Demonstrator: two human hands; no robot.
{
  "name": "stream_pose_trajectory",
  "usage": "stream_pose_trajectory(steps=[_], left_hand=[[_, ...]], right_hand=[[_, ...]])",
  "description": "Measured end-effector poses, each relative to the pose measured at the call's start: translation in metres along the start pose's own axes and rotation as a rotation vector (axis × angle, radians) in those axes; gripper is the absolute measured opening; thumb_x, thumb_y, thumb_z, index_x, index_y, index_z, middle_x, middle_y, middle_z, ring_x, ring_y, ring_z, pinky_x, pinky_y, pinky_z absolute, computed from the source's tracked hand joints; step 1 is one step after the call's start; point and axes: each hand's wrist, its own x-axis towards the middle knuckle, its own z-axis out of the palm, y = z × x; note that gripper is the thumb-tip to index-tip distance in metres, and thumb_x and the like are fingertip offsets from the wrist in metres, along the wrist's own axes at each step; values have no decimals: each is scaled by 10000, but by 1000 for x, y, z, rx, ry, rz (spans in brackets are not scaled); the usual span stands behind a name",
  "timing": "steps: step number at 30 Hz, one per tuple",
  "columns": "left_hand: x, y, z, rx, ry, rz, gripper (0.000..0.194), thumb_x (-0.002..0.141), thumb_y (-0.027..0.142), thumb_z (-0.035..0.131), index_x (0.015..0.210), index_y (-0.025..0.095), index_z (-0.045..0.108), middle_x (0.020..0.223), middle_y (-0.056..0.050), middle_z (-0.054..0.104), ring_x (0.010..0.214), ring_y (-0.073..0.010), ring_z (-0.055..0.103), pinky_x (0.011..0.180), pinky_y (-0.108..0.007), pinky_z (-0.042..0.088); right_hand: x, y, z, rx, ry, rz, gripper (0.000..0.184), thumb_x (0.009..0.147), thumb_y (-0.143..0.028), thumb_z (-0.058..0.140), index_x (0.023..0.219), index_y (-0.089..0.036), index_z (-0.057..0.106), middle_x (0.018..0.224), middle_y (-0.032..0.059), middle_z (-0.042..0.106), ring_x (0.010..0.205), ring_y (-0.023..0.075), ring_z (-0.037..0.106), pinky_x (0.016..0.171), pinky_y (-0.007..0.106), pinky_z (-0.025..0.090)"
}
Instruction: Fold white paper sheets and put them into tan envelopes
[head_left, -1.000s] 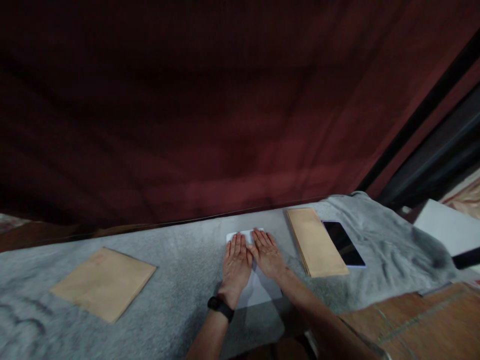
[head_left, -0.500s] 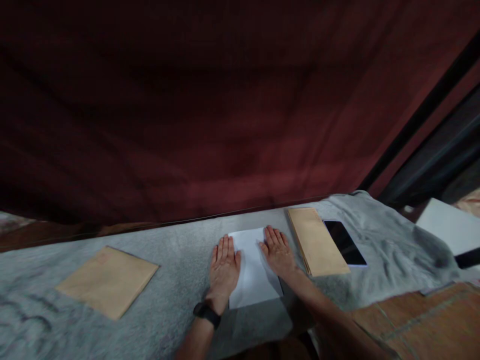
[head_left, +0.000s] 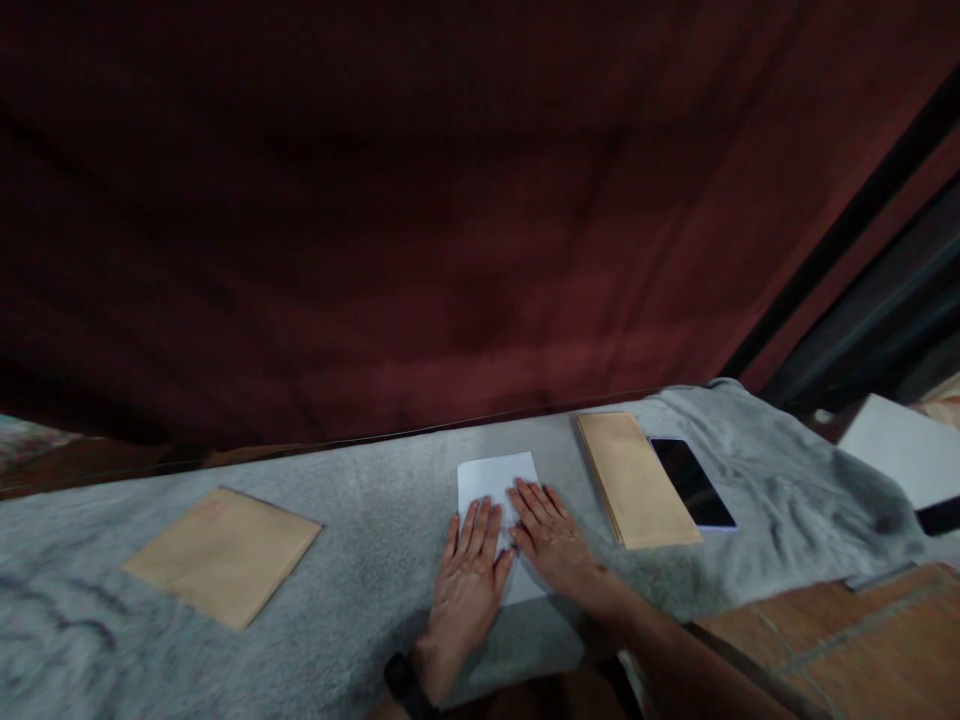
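A white sheet of paper (head_left: 495, 472) lies on the grey cloth, partly covered by both hands. My left hand (head_left: 469, 580) rests flat over its lower left part, fingers stretched forward. On the right part of the paper my right hand (head_left: 553, 540) lies flat too, its fingers spread. The two thumbs come close together over the middle of the sheet. Neither hand grips anything. To the right of my right hand is a stack of brown envelopes (head_left: 637, 485). Another brown envelope (head_left: 225, 555) lies apart at the left.
A grey cloth (head_left: 367, 530) covers the long surface. Beside the envelope stack lies a phone (head_left: 691, 482) with a dark screen. A dark red curtain (head_left: 480, 250) hangs behind. At the far right is a white flat object (head_left: 900, 450), above a tiled floor (head_left: 862, 630).
Both hands have moved inward and toward me over the paper, from its side edges to its middle. The paper's top part is now uncovered. Envelopes and phone stay in place.
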Motion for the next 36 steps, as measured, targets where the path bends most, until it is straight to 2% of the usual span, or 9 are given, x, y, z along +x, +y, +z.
stream_pose_trajectory(steps=[6,10,13,17,21,26,32,36], left_hand=[[-8,-14,-8,-37,-26,6,609,1030,428,440,1574,176,328,1621,-129,380,1502,-267,351,1206,-500,347],[-16,-24,-24,-122,-131,136,712,972,476,556,1590,251,285,1661,-98,300,1528,-267,289,1218,-522,329],[-20,-29,-38,-182,-211,205,751,918,425,638,1579,304,305,1665,-66,296,1530,-253,285,1233,-522,308],[-19,-28,-49,-209,-268,208,699,871,336,652,1527,287,414,1644,-63,345,1517,-242,319,1239,-494,309],[-16,-21,-53,-205,-298,183,662,829,240,621,1476,290,488,1626,-43,383,1511,-235,330,1233,-474,325],[-16,-16,-54,-197,-317,166,708,790,142,552,1479,290,480,1625,-17,380,1516,-217,317,1239,-483,306],[-13,-18,-55,-195,-280,144,683,792,115,518,1454,280,506,1552,-14,505,1443,-189,450,1237,-435,321],[-6,-22,-56,-329,-255,2,603,785,93,491,1350,271,607,1398,-21,656,1294,-200,601,1134,-401,457]], right_hand=[[-6,28,-16,18,-88,-61,515,1053,-342,447,1546,-199,417,1603,98,398,1475,237,388,1218,472,342],[-8,43,-26,75,-194,-55,516,1019,-209,423,1534,-188,439,1613,85,377,1485,222,369,1224,458,338],[-8,52,-30,143,-310,-34,616,927,-111,428,1535,-211,440,1625,59,353,1497,195,344,1228,436,329],[-7,64,-32,233,-413,-16,733,822,-81,498,1532,-255,448,1626,35,350,1501,198,332,1211,413,347],[-6,68,-36,283,-429,-1,749,806,-110,588,1517,-315,469,1633,22,340,1499,225,340,1194,425,368],[-3,68,-46,333,-412,-12,661,835,-140,635,1462,-330,543,1615,21,388,1483,226,373,1179,417,394],[-3,68,-50,340,-407,-20,610,863,-149,648,1443,-316,565,1608,32,407,1485,232,369,1195,441,382],[3,65,-50,368,-323,-25,480,903,-129,580,1348,-292,657,1534,31,516,1439,221,443,1188,427,396]])
